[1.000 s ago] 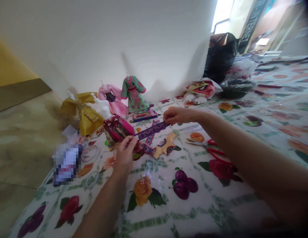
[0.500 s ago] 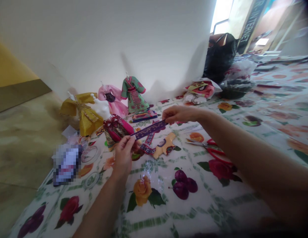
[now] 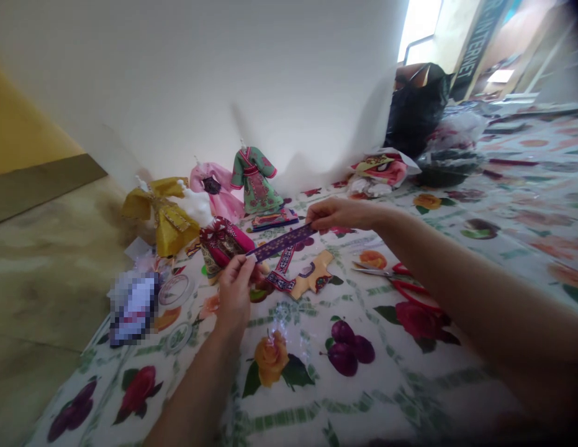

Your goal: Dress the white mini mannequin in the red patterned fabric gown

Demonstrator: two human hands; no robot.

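We hold the purple strip point(image 3: 282, 243) straight, L hand point(image 3: 236, 277) & R hand point(image 3: 336, 214) pinching its ends; next move prob. needs even tension.

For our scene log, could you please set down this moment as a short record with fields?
Ribbon: purple, patterned, held out straight
Left hand: fingers pinch one end
Right hand: fingers pinch the other end
Yellow cloth piece: lying on the tablecloth
Scissors: red-handled, lying further right
Small green dress: standing before the white wall
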